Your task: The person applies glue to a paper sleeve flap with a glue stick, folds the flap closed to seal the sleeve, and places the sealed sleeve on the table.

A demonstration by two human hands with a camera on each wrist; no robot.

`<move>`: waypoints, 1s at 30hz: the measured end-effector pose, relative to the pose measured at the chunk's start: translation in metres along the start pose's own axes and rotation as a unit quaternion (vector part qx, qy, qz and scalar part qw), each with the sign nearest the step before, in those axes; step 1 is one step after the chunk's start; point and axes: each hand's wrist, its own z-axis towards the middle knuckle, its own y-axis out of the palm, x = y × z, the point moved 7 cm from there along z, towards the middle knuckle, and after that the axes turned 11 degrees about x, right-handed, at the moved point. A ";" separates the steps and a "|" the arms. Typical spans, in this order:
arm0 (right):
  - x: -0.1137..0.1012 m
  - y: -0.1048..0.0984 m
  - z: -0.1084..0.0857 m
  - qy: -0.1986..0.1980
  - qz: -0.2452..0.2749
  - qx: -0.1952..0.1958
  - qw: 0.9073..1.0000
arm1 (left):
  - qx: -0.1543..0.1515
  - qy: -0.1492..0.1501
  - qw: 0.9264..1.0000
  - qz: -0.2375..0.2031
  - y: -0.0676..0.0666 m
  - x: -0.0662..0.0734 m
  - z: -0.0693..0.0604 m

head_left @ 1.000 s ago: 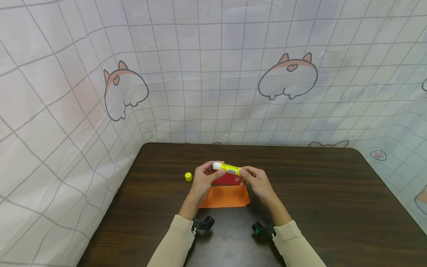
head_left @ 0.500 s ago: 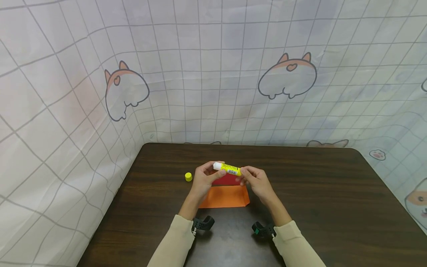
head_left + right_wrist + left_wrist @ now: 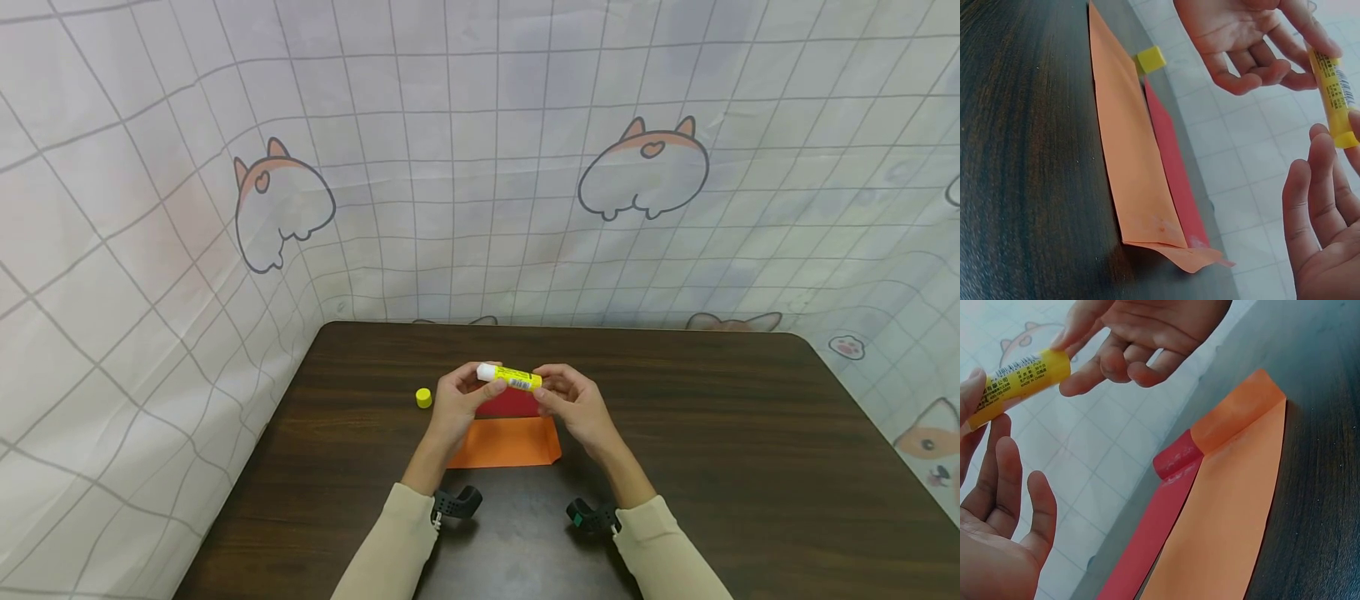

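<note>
Both hands pinch the glue stick [image 3: 517, 379] near the middle of the head view, the left hand [image 3: 455, 408] towards its white tip, the right hand [image 3: 581, 408] at its yellow end. The cap [image 3: 423, 398] sits left of centre, so uncapping is done. Whitish smears [image 3: 1180, 456] on the papers suggest some gluing is done too; closing the orange flap [image 3: 1238, 412] and recapping seem left. I count one stick, one cap, one orange paper [image 3: 506, 443], one red paper [image 3: 510, 404].

Gridded animal-print cloth [image 3: 480, 167] behind a dark wood-grained table [image 3: 697, 442]
</note>
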 end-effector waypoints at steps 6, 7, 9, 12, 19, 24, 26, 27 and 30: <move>0.000 0.001 0.000 -0.019 0.012 -0.004 1.000 | 0.006 -0.004 1.000 0.002 0.000 0.000 -0.001; 0.000 0.001 0.000 -0.020 0.015 -0.004 1.000 | 0.007 -0.005 1.000 0.002 0.000 0.000 -0.001; 0.000 0.001 0.000 -0.022 0.016 -0.004 1.000 | 0.007 -0.006 1.000 0.002 0.000 0.000 -0.001; 0.000 0.001 0.000 -0.022 0.013 -0.002 1.000 | 0.006 -0.008 1.000 0.002 0.000 0.001 -0.001; 0.000 0.000 0.000 -0.024 -0.003 0.004 1.000 | -0.001 -0.011 1.000 -0.002 0.000 0.001 -0.001; 0.000 0.000 0.001 -0.024 -0.009 0.008 1.000 | 0.003 -0.014 1.000 -0.001 -0.001 0.000 0.000; 0.000 0.000 0.002 -0.025 -0.011 0.009 1.000 | 0.004 -0.013 1.000 0.000 -0.001 0.000 0.001; 0.000 0.000 0.002 -0.026 -0.013 0.010 1.000 | 0.004 -0.012 1.000 0.001 -0.001 -0.001 0.001; 0.000 0.000 0.003 -0.026 -0.016 0.014 0.999 | 0.003 -0.010 1.000 0.000 -0.001 -0.001 0.002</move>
